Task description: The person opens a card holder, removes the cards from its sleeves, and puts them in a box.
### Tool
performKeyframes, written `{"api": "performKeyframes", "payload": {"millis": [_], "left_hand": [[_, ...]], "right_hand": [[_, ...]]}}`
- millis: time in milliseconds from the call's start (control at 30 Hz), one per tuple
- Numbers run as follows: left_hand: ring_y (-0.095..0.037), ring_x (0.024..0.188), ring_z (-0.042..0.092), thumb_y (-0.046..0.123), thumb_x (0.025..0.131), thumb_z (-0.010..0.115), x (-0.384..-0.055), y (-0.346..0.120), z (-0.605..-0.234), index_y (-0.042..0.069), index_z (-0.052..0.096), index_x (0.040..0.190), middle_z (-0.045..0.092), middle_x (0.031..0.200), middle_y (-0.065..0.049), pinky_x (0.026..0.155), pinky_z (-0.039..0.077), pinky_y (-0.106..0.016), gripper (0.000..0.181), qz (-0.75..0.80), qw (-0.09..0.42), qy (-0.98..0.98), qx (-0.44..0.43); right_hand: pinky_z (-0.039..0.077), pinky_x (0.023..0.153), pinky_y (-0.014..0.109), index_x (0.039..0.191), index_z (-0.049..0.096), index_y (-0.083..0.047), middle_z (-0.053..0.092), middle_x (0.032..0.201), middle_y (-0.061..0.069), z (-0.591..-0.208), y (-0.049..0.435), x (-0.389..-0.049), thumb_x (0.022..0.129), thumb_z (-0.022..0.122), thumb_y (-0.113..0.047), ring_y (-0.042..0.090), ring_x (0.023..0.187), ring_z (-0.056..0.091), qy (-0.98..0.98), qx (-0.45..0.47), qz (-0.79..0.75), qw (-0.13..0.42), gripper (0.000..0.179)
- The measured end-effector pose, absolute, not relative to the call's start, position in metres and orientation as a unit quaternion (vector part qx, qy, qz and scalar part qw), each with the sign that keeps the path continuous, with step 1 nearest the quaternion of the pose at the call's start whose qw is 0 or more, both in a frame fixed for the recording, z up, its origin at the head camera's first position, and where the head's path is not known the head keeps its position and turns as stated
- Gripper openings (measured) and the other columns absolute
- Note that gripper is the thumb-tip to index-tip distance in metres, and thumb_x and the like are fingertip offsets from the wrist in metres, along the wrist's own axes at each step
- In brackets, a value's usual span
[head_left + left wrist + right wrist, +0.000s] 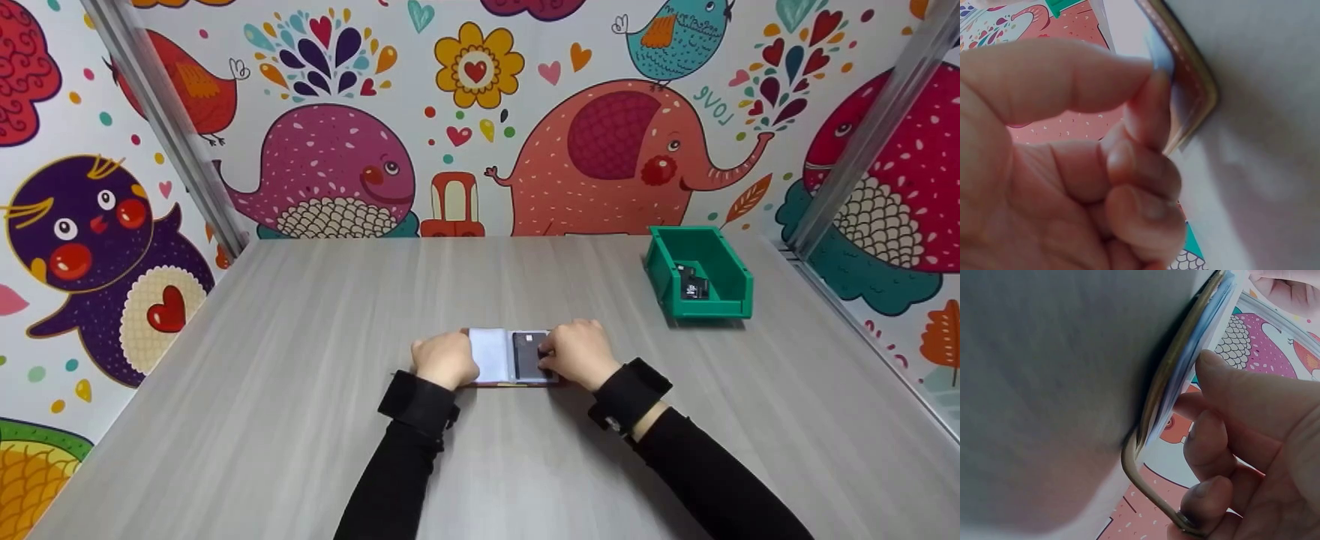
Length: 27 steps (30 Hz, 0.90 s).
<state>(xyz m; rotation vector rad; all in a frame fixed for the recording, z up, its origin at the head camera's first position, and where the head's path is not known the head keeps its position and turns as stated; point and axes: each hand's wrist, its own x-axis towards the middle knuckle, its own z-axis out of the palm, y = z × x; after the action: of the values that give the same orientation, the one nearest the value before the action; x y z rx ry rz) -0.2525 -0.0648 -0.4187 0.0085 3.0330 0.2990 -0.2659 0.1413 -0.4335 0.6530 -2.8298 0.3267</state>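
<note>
An open card holder (493, 356) with pale sleeve pages lies on the table between both hands. A dark card (528, 355) shows on its right-hand page. The left hand (446, 360) holds the left side; in the left wrist view its thumb and forefinger pinch a sleeve page beside the brown stitched cover (1196, 84). The right hand (581, 352) has its curled fingers over the right part of the dark card. From the right wrist, the thumb and forefinger meet the page edges, and a lower finger touches the bent cover (1154, 489). The fingers partly hide the card's right edge.
A green bin (701, 309) stands at the back right of the table, with a few black cards (693, 285) inside. Printed panels with cartoon animals and metal posts (169, 127) border the wood-grain table (300, 322).
</note>
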Motion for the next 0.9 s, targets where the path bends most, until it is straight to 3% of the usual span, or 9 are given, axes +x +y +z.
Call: {"api": "performKeyframes", "payload": {"millis": [900], "left_hand": [[-0.023, 0.083, 0.062, 0.016, 0.076, 0.073, -0.2508, -0.0652, -0.4188, 0.01, 0.069, 0.085, 0.069, 0.092, -0.005, 0.082, 0.039, -0.043, 0.012, 0.112, 0.049, 0.992, 0.0]], "right_hand": [[0.038, 0.066, 0.043, 0.086, 0.082, -0.015, 0.075, 0.083, 0.004, -0.4326, 0.1423, -0.2654, 0.071, 0.087, -0.018, 0.031, 0.073, 0.061, -0.961, 0.223, 0.118, 0.11, 0.015]]}}
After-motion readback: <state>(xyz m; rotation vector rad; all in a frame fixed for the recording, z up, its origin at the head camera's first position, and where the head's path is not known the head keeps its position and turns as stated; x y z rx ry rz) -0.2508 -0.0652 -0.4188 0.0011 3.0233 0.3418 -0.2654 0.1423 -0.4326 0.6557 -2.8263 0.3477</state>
